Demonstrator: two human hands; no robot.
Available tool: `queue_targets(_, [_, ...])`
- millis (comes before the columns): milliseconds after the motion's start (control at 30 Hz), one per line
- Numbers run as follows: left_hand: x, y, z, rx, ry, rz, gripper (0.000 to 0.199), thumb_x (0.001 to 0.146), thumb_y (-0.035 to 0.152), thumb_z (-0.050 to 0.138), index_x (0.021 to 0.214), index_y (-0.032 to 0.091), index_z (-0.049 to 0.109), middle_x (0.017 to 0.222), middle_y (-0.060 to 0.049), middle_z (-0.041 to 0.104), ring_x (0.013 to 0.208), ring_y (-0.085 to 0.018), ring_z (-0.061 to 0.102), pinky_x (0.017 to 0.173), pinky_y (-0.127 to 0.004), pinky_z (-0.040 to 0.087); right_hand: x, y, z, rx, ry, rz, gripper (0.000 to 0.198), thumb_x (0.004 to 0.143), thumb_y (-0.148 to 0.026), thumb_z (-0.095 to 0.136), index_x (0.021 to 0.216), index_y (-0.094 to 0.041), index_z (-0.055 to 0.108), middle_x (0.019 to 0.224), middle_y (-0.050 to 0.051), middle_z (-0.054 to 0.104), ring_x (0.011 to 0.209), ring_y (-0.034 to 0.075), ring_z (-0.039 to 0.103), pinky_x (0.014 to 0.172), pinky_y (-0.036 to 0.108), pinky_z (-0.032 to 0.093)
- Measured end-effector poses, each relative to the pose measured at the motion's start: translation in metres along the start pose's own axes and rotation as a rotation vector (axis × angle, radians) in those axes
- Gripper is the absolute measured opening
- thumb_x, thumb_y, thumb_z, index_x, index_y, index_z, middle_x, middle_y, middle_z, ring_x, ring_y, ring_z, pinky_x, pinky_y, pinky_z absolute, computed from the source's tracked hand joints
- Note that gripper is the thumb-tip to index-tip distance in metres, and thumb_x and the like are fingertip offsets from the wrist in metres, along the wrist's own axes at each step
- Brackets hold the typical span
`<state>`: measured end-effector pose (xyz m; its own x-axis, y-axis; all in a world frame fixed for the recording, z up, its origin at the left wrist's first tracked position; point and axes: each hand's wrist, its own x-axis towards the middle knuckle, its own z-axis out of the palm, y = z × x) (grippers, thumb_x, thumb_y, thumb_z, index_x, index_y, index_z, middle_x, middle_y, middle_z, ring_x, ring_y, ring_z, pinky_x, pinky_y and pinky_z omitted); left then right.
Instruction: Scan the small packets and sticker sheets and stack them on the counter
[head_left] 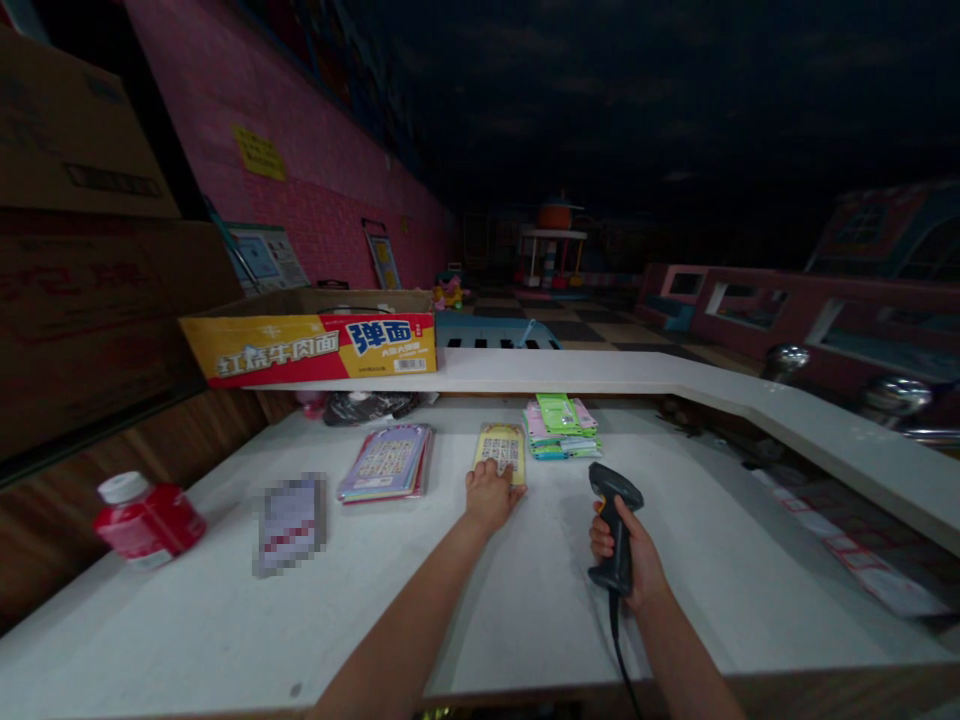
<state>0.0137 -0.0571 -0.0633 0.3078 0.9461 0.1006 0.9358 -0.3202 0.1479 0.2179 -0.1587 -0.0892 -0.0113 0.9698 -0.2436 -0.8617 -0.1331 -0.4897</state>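
Loosely, my left hand (491, 498) lies with bent fingers over the near end of the yellow card (501, 438), probably to keep it still, leaving most of its printed grid showing. My right hand (645, 570) wraps the scanner (619, 550) by its handle, perhaps so a finger reaches the trigger. Beyond, between both hands, packets (561, 432) sit piled, apparently to save room.

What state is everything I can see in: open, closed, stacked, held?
Scanner: gripped in the right hand, cable attached
Yellow card: on the counter, partly covered by the left hand
Booklets or cards: stacked
Green and pink packets: piled up
Red bottle: cap on
Noodle carton: open-topped, on the ledge
Pixelated item: can't tell
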Motion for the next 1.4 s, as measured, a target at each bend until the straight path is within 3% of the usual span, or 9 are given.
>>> queue_targets(267, [0.012, 0.023, 0.010, -0.032, -0.004, -0.011, 0.062, 0.088, 0.055, 0.038, 0.138, 0.019, 0.048, 0.132, -0.019, 0.047, 0.124, -0.035, 0.039, 0.100, -0.047, 0.031, 0.005, 0.003, -0.001, 0.010, 0.014, -0.001, 0.031, 0.073, -0.039, 0.075, 0.083, -0.017, 0.057, 0.052, -0.007, 0.046, 0.039, 0.004, 0.038, 0.035, 0.012, 0.032])
queue_targets(567, [0.001, 0.012, 0.004, -0.098, -0.020, 0.041, 0.062, 0.088, 0.052, 0.043, 0.140, 0.019, 0.046, 0.140, -0.017, 0.043, 0.128, -0.034, 0.037, 0.105, -0.046, 0.030, 0.005, 0.006, -0.001, 0.005, 0.040, -0.021, 0.032, 0.073, -0.039, 0.076, 0.083, -0.016, 0.056, 0.053, -0.008, 0.045, 0.039, 0.003, 0.037, 0.034, 0.012, 0.031])
queue_targets(667, [-0.010, -0.010, -0.010, -0.115, 0.078, 0.046, 0.054, 0.088, 0.048, 0.046, 0.135, 0.022, 0.051, 0.139, -0.014, 0.044, 0.127, -0.031, 0.038, 0.105, -0.043, 0.031, 0.004, 0.006, -0.002, 0.002, 0.044, -0.019, 0.035, 0.070, -0.040, 0.078, 0.084, -0.016, 0.056, 0.054, -0.008, 0.045, 0.039, 0.003, 0.038, 0.034, 0.012, 0.032])
queue_targets(767, [-0.023, -0.047, -0.036, -0.093, 0.213, -0.025, 0.042, 0.090, 0.039, 0.043, 0.126, 0.022, 0.058, 0.132, -0.011, 0.050, 0.123, -0.027, 0.041, 0.103, -0.039, 0.032, 0.002, 0.006, -0.003, -0.004, 0.032, 0.001, 0.033, 0.070, -0.039, 0.078, 0.083, -0.018, 0.056, 0.053, -0.008, 0.044, 0.039, 0.004, 0.038, 0.034, 0.013, 0.032])
queue_targets(933, [-0.054, -0.117, -0.085, 0.047, 0.358, -0.420, 0.037, 0.087, 0.030, 0.046, 0.120, 0.017, 0.058, 0.122, -0.016, 0.055, 0.117, -0.031, 0.046, 0.096, -0.042, 0.036, -0.002, 0.007, -0.005, -0.026, 0.030, -0.007, 0.032, 0.070, -0.039, 0.077, 0.083, -0.019, 0.056, 0.054, -0.007, 0.043, 0.039, 0.005, 0.038, 0.033, 0.014, 0.033])
queue_targets(1033, [-0.069, -0.147, -0.099, 0.078, 0.282, -0.655, 0.048, 0.082, 0.041, 0.054, 0.119, 0.011, 0.053, 0.115, -0.021, 0.056, 0.111, -0.035, 0.052, 0.088, -0.042, 0.041, -0.004, 0.008, -0.005, -0.021, 0.034, -0.027, 0.029, 0.072, -0.037, 0.076, 0.084, -0.018, 0.057, 0.055, -0.006, 0.044, 0.040, 0.006, 0.039, 0.034, 0.015, 0.035])
queue_targets(1100, [-0.076, -0.160, -0.102, 0.042, 0.207, -0.728, 0.056, 0.078, 0.048, 0.058, 0.118, 0.010, 0.050, 0.115, -0.022, 0.055, 0.107, -0.035, 0.057, 0.082, -0.040, 0.044, -0.004, 0.008, -0.005, -0.009, 0.026, -0.026, 0.027, 0.073, -0.035, 0.075, 0.084, -0.017, 0.057, 0.056, -0.006, 0.045, 0.040, 0.005, 0.040, 0.034, 0.015, 0.035])
queue_targets(1267, [-0.080, -0.177, -0.104, -0.015, 0.149, -0.705, 0.056, 0.076, 0.048, 0.061, 0.116, 0.010, 0.048, 0.119, -0.022, 0.054, 0.099, -0.030, 0.063, 0.077, -0.034, 0.046, -0.007, 0.007, -0.002, -0.004, 0.016, -0.027, 0.027, 0.074, -0.034, 0.075, 0.084, -0.017, 0.056, 0.056, -0.006, 0.047, 0.040, 0.005, 0.040, 0.035, 0.014, 0.035])
queue_targets(1400, [-0.077, -0.187, -0.107, -0.024, 0.140, -0.672, 0.046, 0.075, 0.039, 0.065, 0.109, 0.012, 0.048, 0.113, -0.018, 0.062, 0.104, -0.028, 0.063, 0.077, -0.030, 0.044, -0.009, 0.007, 0.001, -0.032, 0.015, -0.032, 0.029, 0.073, -0.037, 0.075, 0.080, -0.018, 0.054, 0.055, -0.006, 0.047, 0.039, 0.005, 0.040, 0.036, 0.014, 0.034])
